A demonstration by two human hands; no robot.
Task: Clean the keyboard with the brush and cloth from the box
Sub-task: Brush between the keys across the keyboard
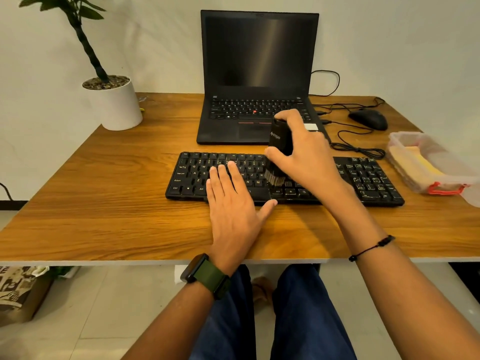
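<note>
The right hand wraps its fingers round the black brush, bristles down on the keyboard mid-row. The left hand lies flat on the keys left of the grip, fingers straight (holding nothing). Risk: heavy strokes may lift keycaps. The cloth waits in the box, far right of the grip.

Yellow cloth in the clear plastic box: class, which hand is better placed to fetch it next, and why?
Probably the right hand: the clear plastic box holding the yellow cloth sits at the desk's right edge. But it grips the black brush, so must set that down. The left hand lies flat on the black keyboard, farther away.
</note>
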